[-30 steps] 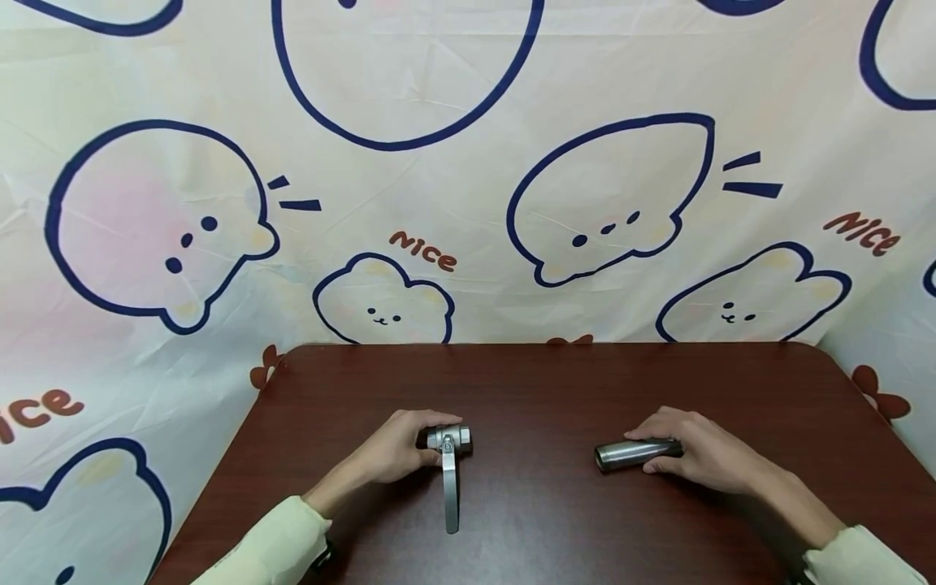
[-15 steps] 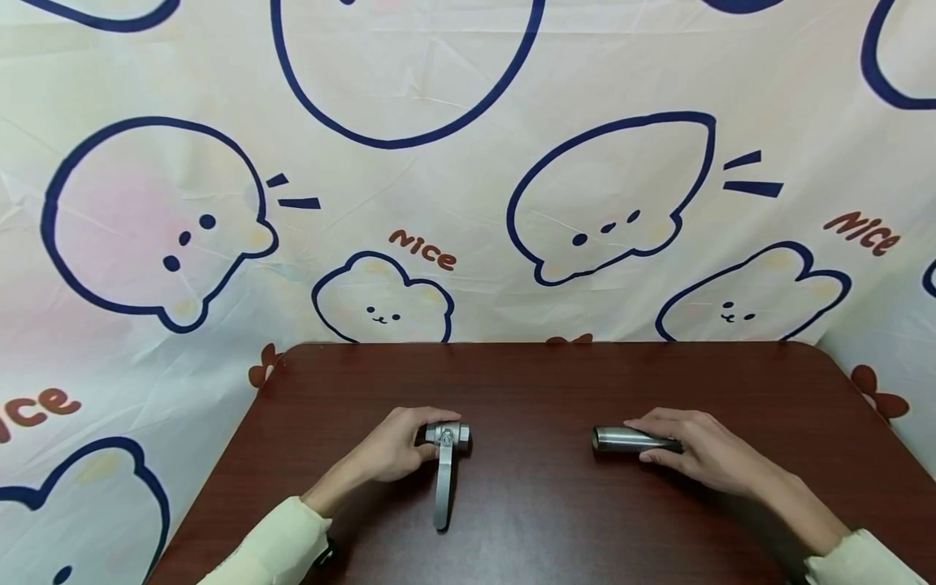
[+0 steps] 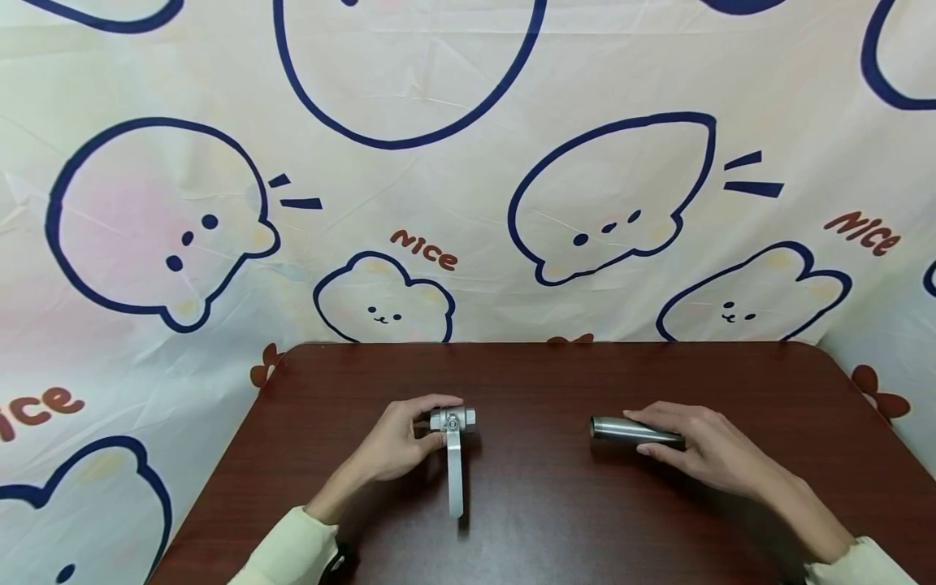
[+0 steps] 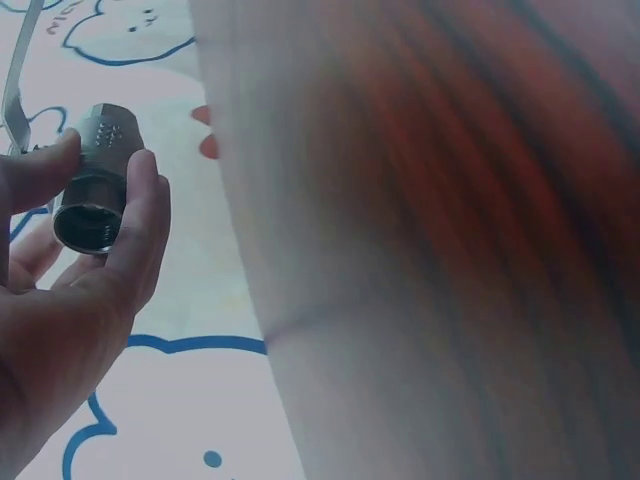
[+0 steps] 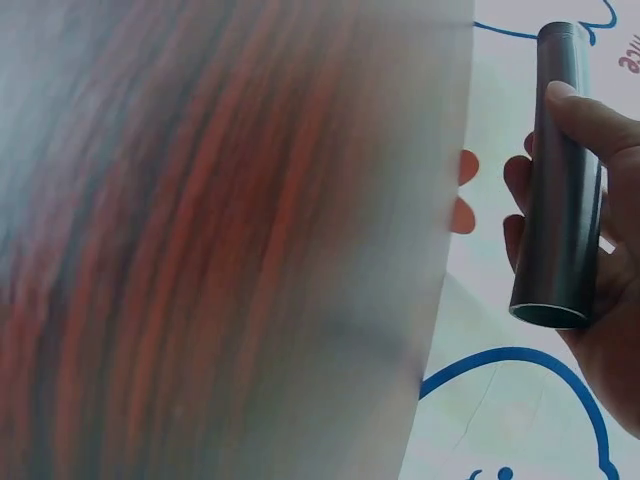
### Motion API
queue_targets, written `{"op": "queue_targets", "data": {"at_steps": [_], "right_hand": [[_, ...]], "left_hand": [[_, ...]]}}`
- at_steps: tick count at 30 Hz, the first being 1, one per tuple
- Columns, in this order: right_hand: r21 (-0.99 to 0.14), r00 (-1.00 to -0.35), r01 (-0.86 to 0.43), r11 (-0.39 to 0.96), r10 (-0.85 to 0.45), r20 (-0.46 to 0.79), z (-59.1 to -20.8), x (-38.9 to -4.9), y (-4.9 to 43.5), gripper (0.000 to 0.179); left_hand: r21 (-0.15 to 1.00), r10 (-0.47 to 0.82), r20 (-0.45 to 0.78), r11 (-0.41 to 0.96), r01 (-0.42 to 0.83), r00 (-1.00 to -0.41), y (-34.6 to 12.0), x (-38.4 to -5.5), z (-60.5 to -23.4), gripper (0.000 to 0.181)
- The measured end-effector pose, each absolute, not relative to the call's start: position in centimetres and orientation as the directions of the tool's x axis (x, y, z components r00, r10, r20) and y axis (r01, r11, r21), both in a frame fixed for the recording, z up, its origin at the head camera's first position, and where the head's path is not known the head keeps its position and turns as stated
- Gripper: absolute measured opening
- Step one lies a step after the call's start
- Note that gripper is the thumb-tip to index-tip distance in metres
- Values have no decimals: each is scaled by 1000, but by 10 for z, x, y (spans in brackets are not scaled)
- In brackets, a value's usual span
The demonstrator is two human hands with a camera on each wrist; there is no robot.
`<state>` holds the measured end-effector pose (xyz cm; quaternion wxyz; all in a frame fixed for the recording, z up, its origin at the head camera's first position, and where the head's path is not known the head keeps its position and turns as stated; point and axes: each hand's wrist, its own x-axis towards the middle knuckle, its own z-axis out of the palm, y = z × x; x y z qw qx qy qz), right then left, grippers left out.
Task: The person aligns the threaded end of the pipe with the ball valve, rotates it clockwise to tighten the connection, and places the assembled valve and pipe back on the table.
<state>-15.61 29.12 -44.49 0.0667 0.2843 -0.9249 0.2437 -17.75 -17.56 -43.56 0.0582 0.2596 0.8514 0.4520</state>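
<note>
over the wood-grain tabletop [image 3: 541, 520], my right hand [image 3: 705, 445] curls round a metal pipe [image 3: 627, 431], and my left hand [image 3: 400, 439], half closed, pinches a lever-handled ball valve [image 3: 453, 422]. both pieces are taken up, well apart and unjoined.

A silvery lever valve [image 3: 453, 420] is held nearer the left edge of the table [image 3: 541, 520], handle [image 3: 456, 479] toward the near edge. A hollow metal pipe [image 3: 630, 431] slants nearer the right edge.
</note>
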Motion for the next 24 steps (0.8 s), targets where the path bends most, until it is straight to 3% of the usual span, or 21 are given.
{"op": "queue_targets", "data": {"at_steps": [7, 24], "right_hand": [[-515, -830, -558, 651, -454, 324, -441, -153, 285, 41], [-528, -801, -599, 602, -465, 378, -437, -149, 266, 40]], "left_hand": [[832, 458, 190, 394, 390, -868, -163, -173, -432, 50], [860, 431, 241, 320, 397, -869, -135, -165, -424, 47]]}}
